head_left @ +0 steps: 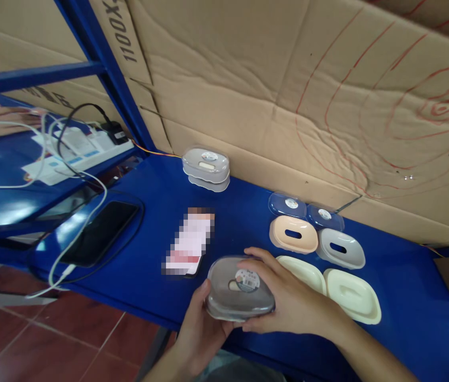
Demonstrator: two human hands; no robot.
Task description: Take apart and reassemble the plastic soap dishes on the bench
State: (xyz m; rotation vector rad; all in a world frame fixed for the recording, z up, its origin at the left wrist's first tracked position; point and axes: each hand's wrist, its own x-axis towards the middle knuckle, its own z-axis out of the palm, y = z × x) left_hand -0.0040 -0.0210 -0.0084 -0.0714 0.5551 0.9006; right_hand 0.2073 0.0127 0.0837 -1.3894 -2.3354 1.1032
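Note:
A grey soap box (222,300) with a clear lid and a round label is held between both hands above the front edge of the blue table. My left hand (204,326) grips its left end and underside, the thumb along the side. My right hand (288,297) wraps round the right end, fingers over the lid. Right of it lie two pale cream soap box bases (354,296), partly behind my right hand. Beyond these sit a peach slotted tray (284,241) and a grey slotted tray (344,257), then two clear labelled lids (282,206).
Two stacked grey soap boxes (205,165) stand at the back by the cardboard wall (248,106). A phone with a blurred screen (190,241) and a dark phone (99,233) lie left, among cables. A power strip (77,159) and another person's hand (5,118) are farther left.

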